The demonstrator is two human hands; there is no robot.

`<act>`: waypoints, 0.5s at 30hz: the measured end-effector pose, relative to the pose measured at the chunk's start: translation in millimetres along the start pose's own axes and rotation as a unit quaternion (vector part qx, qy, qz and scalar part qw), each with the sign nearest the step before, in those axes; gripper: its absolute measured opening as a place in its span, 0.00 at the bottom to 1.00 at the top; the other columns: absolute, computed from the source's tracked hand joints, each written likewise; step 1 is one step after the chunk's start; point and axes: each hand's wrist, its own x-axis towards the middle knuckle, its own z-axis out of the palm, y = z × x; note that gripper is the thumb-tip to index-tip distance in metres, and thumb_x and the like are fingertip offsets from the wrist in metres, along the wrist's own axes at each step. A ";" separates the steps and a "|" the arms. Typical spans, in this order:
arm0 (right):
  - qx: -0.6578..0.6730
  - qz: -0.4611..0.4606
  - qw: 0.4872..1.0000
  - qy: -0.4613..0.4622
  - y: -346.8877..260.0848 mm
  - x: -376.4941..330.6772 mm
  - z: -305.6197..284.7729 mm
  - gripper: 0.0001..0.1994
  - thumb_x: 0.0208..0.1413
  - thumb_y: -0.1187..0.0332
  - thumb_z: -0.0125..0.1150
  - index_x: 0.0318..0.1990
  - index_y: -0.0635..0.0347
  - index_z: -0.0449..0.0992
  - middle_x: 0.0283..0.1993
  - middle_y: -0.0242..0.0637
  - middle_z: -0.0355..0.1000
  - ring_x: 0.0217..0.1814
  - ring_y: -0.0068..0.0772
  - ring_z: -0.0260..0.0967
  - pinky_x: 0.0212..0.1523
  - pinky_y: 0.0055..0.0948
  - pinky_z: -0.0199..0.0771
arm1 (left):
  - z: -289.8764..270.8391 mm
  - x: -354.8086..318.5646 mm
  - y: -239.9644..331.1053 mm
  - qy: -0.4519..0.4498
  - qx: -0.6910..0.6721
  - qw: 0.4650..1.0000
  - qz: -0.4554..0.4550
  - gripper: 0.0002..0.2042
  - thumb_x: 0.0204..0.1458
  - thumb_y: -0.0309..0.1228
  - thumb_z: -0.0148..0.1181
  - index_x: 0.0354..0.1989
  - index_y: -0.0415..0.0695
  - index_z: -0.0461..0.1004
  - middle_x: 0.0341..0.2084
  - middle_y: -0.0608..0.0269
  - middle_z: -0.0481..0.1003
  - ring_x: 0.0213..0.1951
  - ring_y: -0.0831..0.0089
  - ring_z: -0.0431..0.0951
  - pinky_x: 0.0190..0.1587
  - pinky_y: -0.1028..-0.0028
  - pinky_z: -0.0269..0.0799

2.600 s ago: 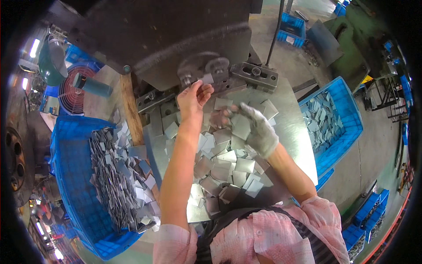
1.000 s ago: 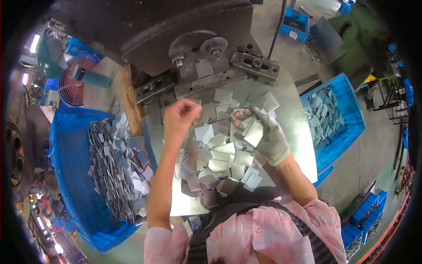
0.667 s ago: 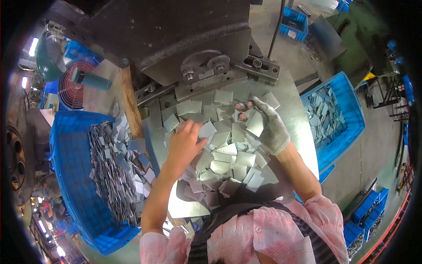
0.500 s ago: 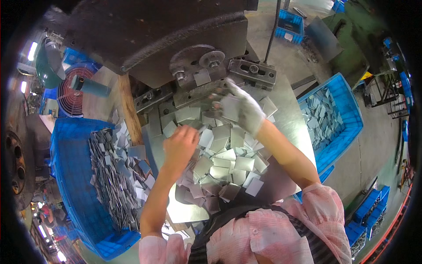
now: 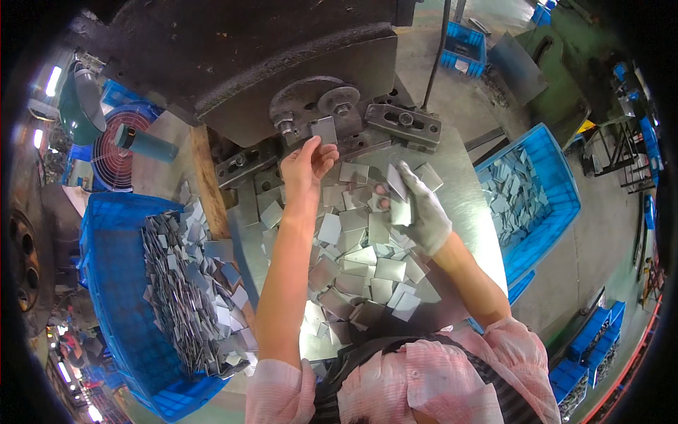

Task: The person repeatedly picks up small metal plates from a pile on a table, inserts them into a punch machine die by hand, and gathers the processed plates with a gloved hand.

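Note:
My bare left hand [image 5: 308,166] is at the front of the press tooling [image 5: 314,106], thumb and fingers closed on the lower edge of a small square metal plate [image 5: 325,131]. My gloved right hand [image 5: 426,220] is above the pile to the right, holding thin metal plates [image 5: 397,181] between thumb and fingers; how many cannot be made out. Below both hands, a loose pile of flat grey metal plates [image 5: 353,268] covers much of the steel table [image 5: 462,169]. Some plates overlap and others lie tilted.
A large blue bin [image 5: 113,283] of metal pieces stands at the left, beside a wooden strip [image 5: 209,180]. Another blue bin [image 5: 565,191] holding plates is at the right. The press's dark ram [image 5: 240,56] overhangs the tooling. A red-grilled fan [image 5: 116,148] stands far left.
My left hand has moved up and forward from the pile to the plate at the tooling. My right hand has drawn back toward me and right, away from the tooling, with plates in it.

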 end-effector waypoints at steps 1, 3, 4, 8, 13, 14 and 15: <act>-0.007 0.002 1.000 -0.007 -0.3 -7.6 -6.4 0.13 0.55 0.57 0.51 0.41 0.54 0.67 0.32 0.39 0.72 0.28 0.28 0.70 0.25 0.25 0.73 | 4.2 2.1 -0.6 0.010 -0.018 1.000 -0.002 0.07 0.47 0.26 0.56 0.27 0.33 0.70 0.23 0.50 0.75 0.22 0.69 0.77 0.22 0.81 0.73; -0.011 0.002 1.000 -0.005 4.5 -15.1 -13.2 0.12 0.55 0.58 0.52 0.40 0.54 0.67 0.34 0.40 0.72 0.31 0.29 0.71 0.25 0.24 0.73 | 12.0 3.1 -3.3 0.025 -0.029 0.999 0.003 0.07 0.47 0.26 0.56 0.28 0.33 0.69 0.23 0.50 0.75 0.22 0.69 0.77 0.22 0.81 0.74; 0.003 -0.012 1.000 0.011 5.9 -20.3 -12.1 0.11 0.55 0.59 0.51 0.39 0.55 0.67 0.35 0.41 0.72 0.33 0.29 0.71 0.26 0.25 0.74 | 16.8 1.8 -5.3 0.037 -0.042 0.998 0.006 0.07 0.47 0.26 0.55 0.28 0.32 0.69 0.23 0.50 0.75 0.23 0.68 0.77 0.23 0.81 0.74; 0.040 -0.004 0.999 -0.015 6.5 -25.7 -9.2 0.07 0.56 0.64 0.49 0.36 0.56 0.69 0.39 0.41 0.70 0.37 0.31 0.72 0.32 0.27 0.76 | 23.3 -0.7 -9.3 0.051 -0.053 0.997 0.030 0.07 0.47 0.26 0.55 0.28 0.32 0.68 0.23 0.49 0.75 0.22 0.68 0.77 0.22 0.81 0.74; 0.053 0.019 0.997 -0.046 8.1 -25.9 -21.4 0.07 0.57 0.64 0.48 0.34 0.57 0.68 0.39 0.40 0.70 0.37 0.31 0.71 0.33 0.26 0.76 | 15.2 -3.0 -8.8 0.056 -0.014 0.998 0.028 0.07 0.47 0.26 0.57 0.28 0.34 0.70 0.25 0.51 0.75 0.25 0.69 0.77 0.25 0.81 0.74; 0.054 0.020 0.997 -0.046 8.3 -26.8 -19.5 0.07 0.57 0.64 0.48 0.34 0.57 0.68 0.39 0.40 0.70 0.37 0.31 0.71 0.33 0.26 0.76 | 14.5 -2.5 -9.2 0.057 -0.013 0.998 0.027 0.07 0.47 0.26 0.57 0.28 0.34 0.70 0.25 0.51 0.75 0.25 0.69 0.77 0.25 0.81 0.74; 0.072 0.014 0.996 -0.051 8.0 -28.3 -15.3 0.07 0.57 0.64 0.48 0.34 0.57 0.68 0.39 0.40 0.70 0.37 0.31 0.71 0.33 0.26 0.76 | 14.4 -1.2 -9.4 0.052 -0.016 0.998 0.033 0.07 0.47 0.26 0.57 0.28 0.34 0.70 0.25 0.51 0.75 0.25 0.69 0.77 0.25 0.81 0.74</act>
